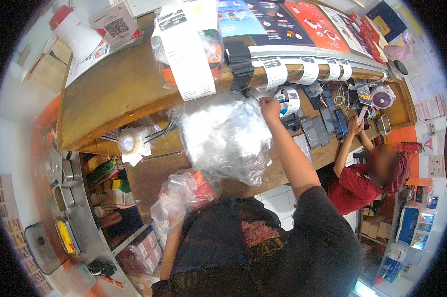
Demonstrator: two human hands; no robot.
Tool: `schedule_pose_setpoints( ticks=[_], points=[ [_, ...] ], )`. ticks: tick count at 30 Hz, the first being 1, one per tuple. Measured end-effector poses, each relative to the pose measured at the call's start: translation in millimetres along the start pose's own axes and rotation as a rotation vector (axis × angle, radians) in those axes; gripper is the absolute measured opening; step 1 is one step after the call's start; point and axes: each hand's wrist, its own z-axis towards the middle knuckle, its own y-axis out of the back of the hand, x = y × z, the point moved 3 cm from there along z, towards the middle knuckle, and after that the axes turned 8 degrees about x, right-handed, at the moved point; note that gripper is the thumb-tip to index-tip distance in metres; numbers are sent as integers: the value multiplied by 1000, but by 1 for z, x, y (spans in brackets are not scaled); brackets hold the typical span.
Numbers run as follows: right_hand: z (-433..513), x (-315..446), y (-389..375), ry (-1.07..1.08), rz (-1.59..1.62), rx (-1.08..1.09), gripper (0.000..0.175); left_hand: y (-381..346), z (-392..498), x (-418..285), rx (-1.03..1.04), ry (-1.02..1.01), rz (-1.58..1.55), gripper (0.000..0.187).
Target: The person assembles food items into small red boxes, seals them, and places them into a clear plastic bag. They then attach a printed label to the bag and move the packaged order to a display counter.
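Observation:
My left hand (174, 219) is at the lower left, gripping a clear plastic bag (179, 187) with a red packet (202, 189) in it. Crumpled plastic covers most of that hand, so its fingers are hard to make out. In front of my body lies a large pile of shiny clear plastic bags (223, 137) on the wooden desk. My right hand (270, 108) reaches to the pile's far right corner, below the counter shelf, its fingers bent together. Whether it pinches anything is unclear. Right beside it stands a roll of white label paper (292, 101).
A tape roll (127, 143) sits left of the pile. Printed receipt strips (275, 72) hang from the raised wooden counter (116, 81), where a bagged order (188, 48) stands. Several phones (310, 131) lie to the right, near a co-worker (360, 182) in red holding a phone.

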Motion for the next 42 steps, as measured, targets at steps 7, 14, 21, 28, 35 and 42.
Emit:
schedule_pose_setpoints(
  ticks=[7, 14, 21, 28, 35, 42],
  points=[
    [87, -8, -42, 212, -419, -31, 33, -5, 11, -5, -20, 0, 45, 43],
    [114, 4, -35, 163, -432, 169, 20, -6, 4, -7, -46, 8, 56, 37],
    [18, -17, 37, -164, 280, 609, 19, -9, -5, -6, -49, 1, 72, 31],
    [-109, 33, 72, -187, 1024, 695, 10, -7, -4, -15, -27, -53, 184, 26],
    [-162, 66, 41, 13, 817, 641, 18, -6, 6, -84, -249, -293, 1000, 22],
    [-282, 126, -80, 800, 641, 816, 19, -4, -2, -92, -62, -75, 575, 23]
  ],
)
